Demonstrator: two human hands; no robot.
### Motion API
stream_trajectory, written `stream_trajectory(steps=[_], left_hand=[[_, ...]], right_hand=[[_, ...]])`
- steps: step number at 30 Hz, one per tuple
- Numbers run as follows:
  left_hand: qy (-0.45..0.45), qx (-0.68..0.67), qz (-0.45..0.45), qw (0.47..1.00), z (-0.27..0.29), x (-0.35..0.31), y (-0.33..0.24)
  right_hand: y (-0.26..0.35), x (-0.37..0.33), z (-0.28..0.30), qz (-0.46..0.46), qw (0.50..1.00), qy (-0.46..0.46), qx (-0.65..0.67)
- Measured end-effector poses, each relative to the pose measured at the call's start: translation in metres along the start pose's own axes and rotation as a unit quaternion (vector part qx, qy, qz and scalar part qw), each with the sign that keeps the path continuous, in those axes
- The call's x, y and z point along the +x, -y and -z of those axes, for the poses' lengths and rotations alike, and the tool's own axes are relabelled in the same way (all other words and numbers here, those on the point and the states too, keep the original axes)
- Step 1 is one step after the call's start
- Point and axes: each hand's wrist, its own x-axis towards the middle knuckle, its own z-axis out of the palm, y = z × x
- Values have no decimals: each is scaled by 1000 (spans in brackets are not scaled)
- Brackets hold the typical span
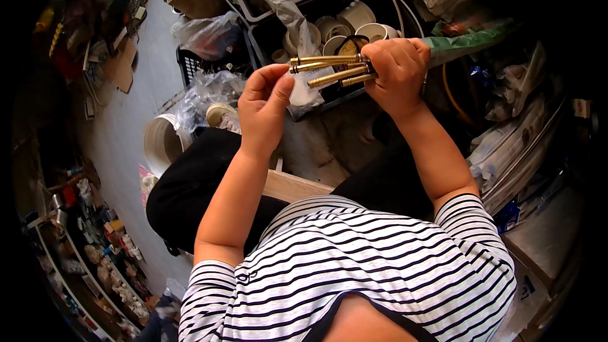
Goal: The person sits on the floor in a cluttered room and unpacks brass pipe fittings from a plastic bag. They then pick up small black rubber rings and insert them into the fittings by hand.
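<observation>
Several thin brass-coloured metal rods stick out leftward in a loose bundle from my right hand. That hand is closed around their dark ends. My left hand is at the free tips of the rods, its fingers curled and the thumb near the index finger. Whether those fingertips pinch a rod tip or something small cannot be made out. Beyond the rods, a black crate holds several white cylindrical pieces like pipe fittings. Part of its contents is hidden behind my right hand and the rods.
Left of my knee stands a white bucket, with clear plastic bags beside it. Stacked plastic sacks lie to the right, below a green plastic strip. Cluttered shelves line the lower left. A wooden edge shows between my legs.
</observation>
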Motion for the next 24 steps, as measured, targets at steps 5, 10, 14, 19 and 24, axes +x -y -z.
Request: stream_trajectory(steps=[5,10,14,19,24], left_hand=[[42,-30,-36,998,-8,0,-8],[43,12,-52,998,-10,0,-15],[59,43,-90,993,-17,-5,-17],[53,79,-128,987,-19,-7,-15],[77,96,-147,981,-19,-10,-22]], right_hand=[[3,-3,6,-1,999,-45,5],[4,-5,16,-1,999,-46,16],[6,-9,16,2,999,-49,22],[6,-11,15,4,998,-57,15],[5,-13,16,8,998,-62,25]])
